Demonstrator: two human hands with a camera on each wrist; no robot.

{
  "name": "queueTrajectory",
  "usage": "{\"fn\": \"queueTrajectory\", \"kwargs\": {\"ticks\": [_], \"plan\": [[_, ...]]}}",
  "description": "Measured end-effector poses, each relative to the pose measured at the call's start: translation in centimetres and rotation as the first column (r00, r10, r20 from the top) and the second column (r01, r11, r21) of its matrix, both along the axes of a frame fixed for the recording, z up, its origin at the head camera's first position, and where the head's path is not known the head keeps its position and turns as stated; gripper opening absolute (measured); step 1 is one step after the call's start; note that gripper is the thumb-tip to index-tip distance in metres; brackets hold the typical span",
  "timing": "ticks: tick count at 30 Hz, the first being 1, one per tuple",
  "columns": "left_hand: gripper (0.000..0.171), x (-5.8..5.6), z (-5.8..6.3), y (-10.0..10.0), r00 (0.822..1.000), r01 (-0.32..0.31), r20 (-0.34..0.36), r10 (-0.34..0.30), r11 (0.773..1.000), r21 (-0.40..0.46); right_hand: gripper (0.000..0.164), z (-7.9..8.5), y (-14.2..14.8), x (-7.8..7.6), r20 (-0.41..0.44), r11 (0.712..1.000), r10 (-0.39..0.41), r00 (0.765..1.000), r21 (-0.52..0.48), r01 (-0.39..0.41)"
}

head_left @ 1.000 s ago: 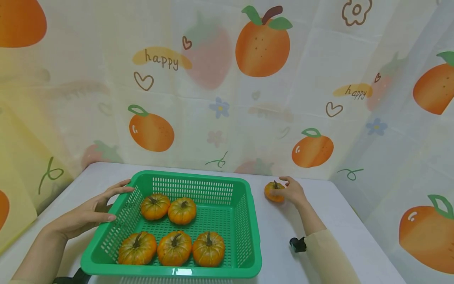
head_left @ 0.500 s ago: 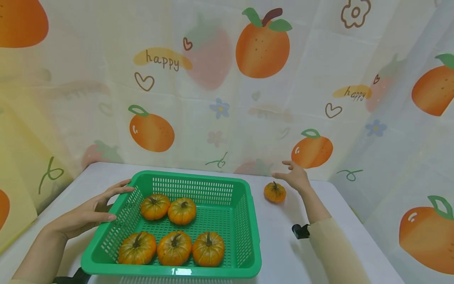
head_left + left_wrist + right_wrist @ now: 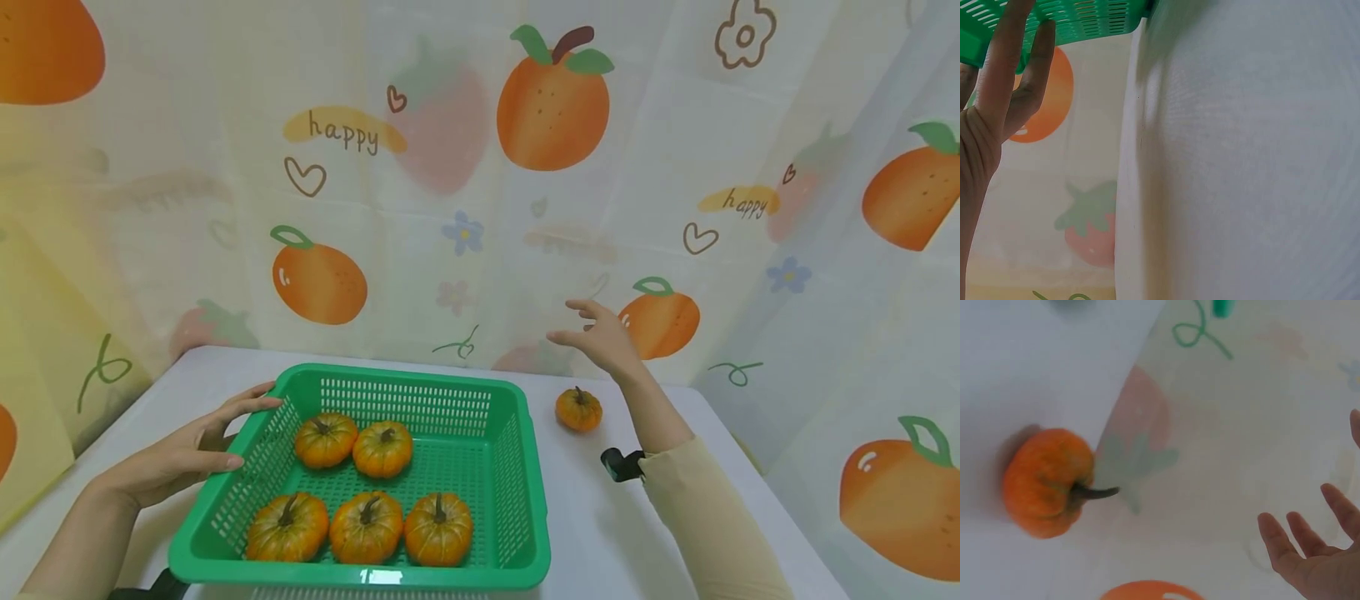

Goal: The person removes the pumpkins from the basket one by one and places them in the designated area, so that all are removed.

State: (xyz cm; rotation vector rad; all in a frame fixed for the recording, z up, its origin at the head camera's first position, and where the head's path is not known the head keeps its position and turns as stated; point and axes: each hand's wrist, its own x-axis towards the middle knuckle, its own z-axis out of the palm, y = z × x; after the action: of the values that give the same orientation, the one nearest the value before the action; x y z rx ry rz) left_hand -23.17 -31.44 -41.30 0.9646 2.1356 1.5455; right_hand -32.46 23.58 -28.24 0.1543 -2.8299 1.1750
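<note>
The head view has the full layout: green basket (image 3: 300,573) on the white table (image 3: 573,533), five pumpkins (image 3: 367,529) inside, two in back and three in front, plus one lone pumpkin (image 3: 578,410) on the table just beyond the basket's right side. The left wrist view shows only the basket's outer slotted wall with fingers against it, a side the head view hides. The right wrist view gives the lone pumpkin close up, dark stem sticking out, well apart from the fingers. Left hand (image 3: 183,446) at the basket's left rim, thumb on the rim, fingers long and only slightly bent, touching rather than wrapped round. Right hand (image 3: 600,337) raised above the lone pumpkin, thumb and fingers spread wide, nothing in it. A second ago it was at that pumpkin; now it's higher, off it. Left hand, basket and its pumpkins unchanged.
</note>
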Motion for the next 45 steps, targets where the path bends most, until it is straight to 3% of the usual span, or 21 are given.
{"fn": "queueTrajectory", "kwargs": {"ticks": [9,21,39,45], "plan": [[0.07,0.0,-0.2,0.0,1.0,-0.003,-0.005,0.003,1.0,-0.004,0.073,2.2,-4.2,1.0,-0.07,0.995,0.094,0.993,-0.037,-0.097],[0.07,0.0,-0.1,0.0,1.0,0.013,0.002,-0.013,1.0,0.016,0.068,4.4,-9.5,2.9,-0.132,0.968,0.237,0.962,-0.047,-0.245],[0.07,0.3,0.0,0.0,1.0,-0.005,0.015,0.005,1.0,0.01,0.063,2.1,-14.3,3.6,-0.068,0.895,0.441,0.895,-0.036,-0.444],[0.069,0.1,-0.1,-0.2,1.0,-0.001,-0.002,0.001,1.0,0.013,0.063,1.1,-15.1,3.3,-0.011,0.842,0.54,0.842,-0.002,-0.54]]}}
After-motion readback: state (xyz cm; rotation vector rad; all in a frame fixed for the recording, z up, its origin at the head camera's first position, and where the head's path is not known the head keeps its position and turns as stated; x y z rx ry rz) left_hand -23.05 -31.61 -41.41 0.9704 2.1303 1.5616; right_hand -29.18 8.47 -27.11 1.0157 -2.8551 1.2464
